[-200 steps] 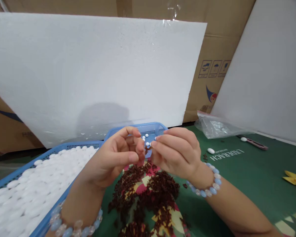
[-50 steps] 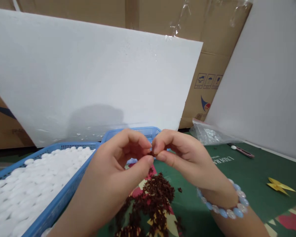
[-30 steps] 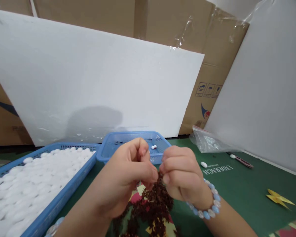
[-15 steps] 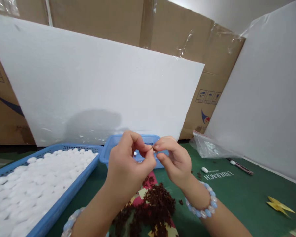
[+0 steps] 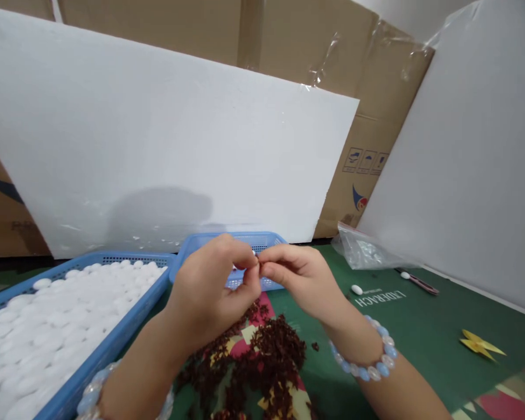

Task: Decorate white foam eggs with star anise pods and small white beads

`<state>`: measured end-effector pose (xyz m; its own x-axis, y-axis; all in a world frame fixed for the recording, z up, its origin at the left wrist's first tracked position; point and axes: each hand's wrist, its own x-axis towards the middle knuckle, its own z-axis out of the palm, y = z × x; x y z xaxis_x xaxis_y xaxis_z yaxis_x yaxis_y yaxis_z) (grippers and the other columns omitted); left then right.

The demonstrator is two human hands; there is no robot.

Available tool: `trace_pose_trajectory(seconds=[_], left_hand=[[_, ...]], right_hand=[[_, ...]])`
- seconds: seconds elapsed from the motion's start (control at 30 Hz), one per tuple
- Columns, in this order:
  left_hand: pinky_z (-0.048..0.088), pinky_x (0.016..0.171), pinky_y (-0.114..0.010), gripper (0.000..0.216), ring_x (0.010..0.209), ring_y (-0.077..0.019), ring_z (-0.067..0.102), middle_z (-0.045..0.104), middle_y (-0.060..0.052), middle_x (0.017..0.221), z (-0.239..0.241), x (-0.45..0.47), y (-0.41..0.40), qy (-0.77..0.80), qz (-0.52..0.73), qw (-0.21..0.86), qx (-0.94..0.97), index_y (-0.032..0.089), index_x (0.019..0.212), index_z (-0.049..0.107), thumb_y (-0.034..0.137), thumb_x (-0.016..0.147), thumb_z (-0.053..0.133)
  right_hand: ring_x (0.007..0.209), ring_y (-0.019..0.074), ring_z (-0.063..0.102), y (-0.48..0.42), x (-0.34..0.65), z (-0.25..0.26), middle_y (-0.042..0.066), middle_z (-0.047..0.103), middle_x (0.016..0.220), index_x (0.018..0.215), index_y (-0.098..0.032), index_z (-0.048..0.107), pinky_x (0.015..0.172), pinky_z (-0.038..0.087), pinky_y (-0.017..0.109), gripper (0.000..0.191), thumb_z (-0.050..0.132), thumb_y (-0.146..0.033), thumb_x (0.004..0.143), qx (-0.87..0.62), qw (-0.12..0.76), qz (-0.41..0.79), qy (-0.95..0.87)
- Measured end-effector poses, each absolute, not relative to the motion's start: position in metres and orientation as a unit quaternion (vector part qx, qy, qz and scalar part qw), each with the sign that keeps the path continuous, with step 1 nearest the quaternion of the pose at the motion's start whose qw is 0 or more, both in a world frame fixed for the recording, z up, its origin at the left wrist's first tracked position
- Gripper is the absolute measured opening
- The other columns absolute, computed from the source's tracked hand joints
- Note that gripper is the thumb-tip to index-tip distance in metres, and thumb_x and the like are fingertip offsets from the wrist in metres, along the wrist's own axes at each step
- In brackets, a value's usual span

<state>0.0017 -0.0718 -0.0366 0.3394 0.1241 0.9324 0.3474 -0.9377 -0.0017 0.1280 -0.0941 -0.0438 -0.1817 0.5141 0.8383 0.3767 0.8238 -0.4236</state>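
My left hand (image 5: 212,289) and my right hand (image 5: 300,277) meet fingertip to fingertip above a pile of small dark red-brown pieces (image 5: 262,359) on the green mat. Both pinch one tiny item between thumb and forefinger; it is too small and too hidden to name. Right behind the hands sits a small blue basket (image 5: 245,240), mostly covered by them. A large blue basket (image 5: 114,344) full of white oval beads (image 5: 44,315) lies at the left, close to my left forearm. Each wrist wears a bracelet of pale blue and clear beads.
A white foam board (image 5: 157,134) leans against cardboard boxes behind the baskets, and another white board (image 5: 472,157) stands at the right. On the green mat (image 5: 420,326) lie a clear plastic bag (image 5: 367,252), a loose white bead (image 5: 357,289), a pink-handled tool (image 5: 417,282) and a yellow paper shape (image 5: 481,344).
Over the last second my hands rose from the dark pile and came together in front of the small basket, pinching at one point. The view shifted slightly.
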Motion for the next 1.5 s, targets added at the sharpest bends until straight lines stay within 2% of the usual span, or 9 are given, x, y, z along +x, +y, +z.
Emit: trace_pose_trajectory(seconds=[0.17, 0.37, 0.57, 0.73, 0.87, 1.13, 1.5], left_hand=[[0.034, 0.04, -0.016, 0.025, 0.044, -0.0078, 0.045, 0.044, 0.008, 0.047, -0.031, 0.002, -0.076, -0.234, -0.557, -0.141, -0.784, 0.023, 0.071, 0.038, 0.011, 0.053, 0.048], [0.03, 0.033, -0.015, 0.026, 0.034, -0.0067, 0.038, 0.042, 0.01, 0.036, -0.022, -0.003, -0.076, -0.243, -0.501, -0.384, -0.736, 0.023, 0.068, 0.037, 0.009, 0.049, 0.046], [0.027, 0.03, -0.014, 0.023, 0.029, -0.0054, 0.035, 0.038, 0.011, 0.03, -0.02, 0.001, -0.08, -0.29, -0.491, -0.466, -0.676, 0.021, 0.062, 0.038, 0.008, 0.044, 0.044], [0.029, 0.028, -0.013, 0.022, 0.025, -0.0043, 0.035, 0.038, 0.011, 0.028, -0.018, 0.003, -0.083, -0.285, -0.502, -0.512, -0.636, 0.02, 0.059, 0.038, 0.007, 0.041, 0.044], [0.031, 0.028, -0.014, 0.021, 0.025, -0.004, 0.034, 0.038, 0.011, 0.028, -0.018, 0.005, -0.084, -0.286, -0.513, -0.498, -0.639, 0.02, 0.058, 0.038, 0.008, 0.041, 0.044], [0.029, 0.028, -0.01, 0.021, 0.03, -0.0044, 0.037, 0.044, 0.012, 0.035, -0.022, 0.004, -0.091, -0.337, -0.565, -0.288, -0.696, 0.024, 0.061, 0.038, 0.011, 0.047, 0.048], [0.032, 0.029, -0.015, 0.02, 0.031, -0.0075, 0.041, 0.045, 0.011, 0.038, -0.024, 0.004, -0.099, -0.361, -0.576, -0.152, -0.718, 0.026, 0.063, 0.039, 0.019, 0.047, 0.049]], right_hand=[[0.043, 0.0073, 0.046, -0.1, 0.124, -0.045, 0.0, 0.056, 0.046, 0.054, -0.013, 0.053, 0.04, 0.038, 0.017, 0.018, 0.044, -0.015, 0.07, -0.313, 0.543, -0.204, -0.752], [0.043, 0.0095, 0.046, -0.1, 0.119, -0.05, 0.002, 0.057, 0.046, 0.051, -0.013, 0.051, 0.041, 0.038, 0.022, 0.024, 0.041, -0.016, 0.072, -0.291, 0.518, -0.331, -0.733], [0.043, 0.0102, 0.049, -0.1, 0.118, -0.051, 0.001, 0.057, 0.044, 0.046, -0.015, 0.049, 0.041, 0.039, 0.022, 0.027, 0.042, -0.018, 0.072, -0.278, 0.532, -0.399, -0.693], [0.043, 0.0103, 0.051, -0.101, 0.12, -0.05, 0.001, 0.059, 0.047, 0.052, -0.013, 0.052, 0.04, 0.04, 0.022, 0.021, 0.044, -0.018, 0.071, -0.265, 0.526, -0.409, -0.697], [0.043, 0.0095, 0.051, -0.1, 0.121, -0.049, 0.002, 0.059, 0.048, 0.055, -0.013, 0.052, 0.039, 0.04, 0.02, 0.016, 0.045, -0.015, 0.068, -0.252, 0.54, -0.386, -0.704], [0.04, 0.0095, 0.051, -0.102, 0.12, -0.047, 0.002, 0.058, 0.046, 0.056, -0.011, 0.053, 0.037, 0.039, 0.019, 0.013, 0.046, -0.016, 0.066, -0.261, 0.562, -0.361, -0.697], [0.037, 0.0085, 0.049, -0.103, 0.121, -0.048, 0.001, 0.055, 0.04, 0.048, -0.013, 0.051, 0.035, 0.037, 0.019, 0.018, 0.046, -0.015, 0.065, -0.255, 0.553, -0.432, -0.665]])
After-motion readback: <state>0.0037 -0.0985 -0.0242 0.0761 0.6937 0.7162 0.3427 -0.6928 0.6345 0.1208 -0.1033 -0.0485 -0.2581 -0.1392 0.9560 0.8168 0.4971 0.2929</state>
